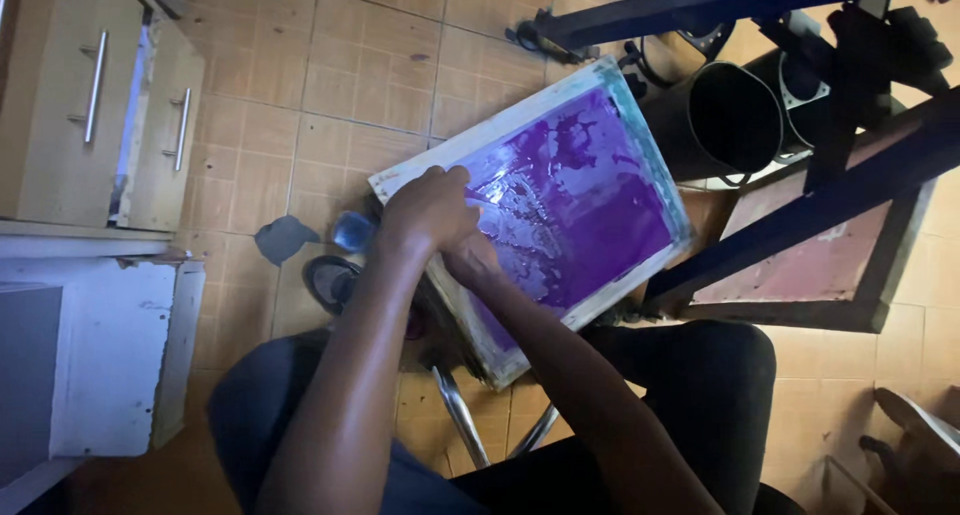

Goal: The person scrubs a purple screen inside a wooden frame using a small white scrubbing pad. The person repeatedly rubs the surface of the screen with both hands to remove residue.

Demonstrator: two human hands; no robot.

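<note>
A white-framed printing screen (pixel 540 115) with a purple coated mesh (pixel 600 215) rests tilted across my lap. My left hand (pixel 430 210) is on the screen's upper left part, fingers curled and pressed to the mesh near a pale, shiny patch; whether it grips a small tool is unclear. My right hand (pixel 472 260) sits just below it, partly hidden under the left hand, against the mesh near the frame's left edge.
A dark metal printing press with a reddish platen (pixel 810 265) and black cylinders (pixel 735 115) stands to the right. Wooden drawers (pixel 100 85) and a white cabinet (pixel 110 355) are on the left. A shoe (pixel 330 280) and a blue cap (pixel 352 230) lie on the tiled floor.
</note>
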